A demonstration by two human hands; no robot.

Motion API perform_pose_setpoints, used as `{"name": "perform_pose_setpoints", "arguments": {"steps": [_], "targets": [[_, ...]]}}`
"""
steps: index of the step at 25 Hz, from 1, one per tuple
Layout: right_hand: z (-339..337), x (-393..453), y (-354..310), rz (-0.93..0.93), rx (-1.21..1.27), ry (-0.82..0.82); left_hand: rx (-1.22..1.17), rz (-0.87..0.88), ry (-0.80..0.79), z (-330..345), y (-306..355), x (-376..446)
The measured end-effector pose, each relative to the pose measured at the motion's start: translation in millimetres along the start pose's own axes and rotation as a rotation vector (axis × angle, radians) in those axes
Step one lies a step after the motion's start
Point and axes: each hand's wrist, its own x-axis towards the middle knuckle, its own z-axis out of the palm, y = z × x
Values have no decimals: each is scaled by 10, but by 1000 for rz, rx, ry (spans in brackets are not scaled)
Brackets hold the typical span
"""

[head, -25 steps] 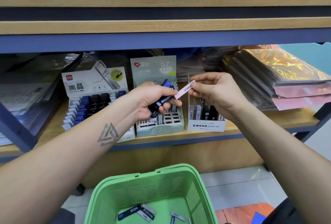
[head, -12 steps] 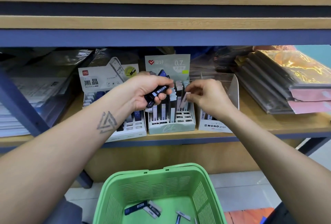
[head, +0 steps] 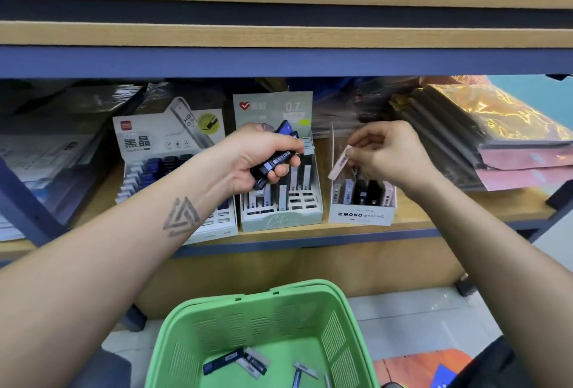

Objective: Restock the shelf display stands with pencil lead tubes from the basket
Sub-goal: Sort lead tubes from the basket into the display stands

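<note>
My right hand (head: 387, 155) pinches a pink lead tube (head: 340, 161) above the MONO display stand (head: 362, 215) on the shelf (head: 465, 210). My left hand (head: 257, 161) grips several dark lead tubes (head: 274, 161) before the green stand (head: 280, 220). More tubes (head: 234, 362) lie in the green basket (head: 217, 328).

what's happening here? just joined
A person is restocking pencil lead tubes. The left hand grips a bundle of dark tubes in front of the 0.7 stand. The right hand pinches one pink tube above the MONO stand. More tubes lie in the green basket.
</note>
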Motion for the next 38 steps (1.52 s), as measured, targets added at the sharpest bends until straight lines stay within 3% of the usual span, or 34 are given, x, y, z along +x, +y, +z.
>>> {"name": "perform_pose_setpoints", "arguments": {"steps": [3,11,20,29,35,38], "targets": [[-337,-26,128,19,86,78,5,4,-35,229,-34,58],[-517,55,422,-147,-536,168,29,-17,-85,535,-178,245],[-345,120,569,-133,-675,124,38,-32,-85,498,-228,294],[-203,107,662,-175,-905,194,50,-29,-100,490,-227,290],[-229,115,612,-141,-725,214,57,-35,-107,507,-250,251],[-153,75,394,-59,-235,122,40,-35,-137,501,-252,224]]}}
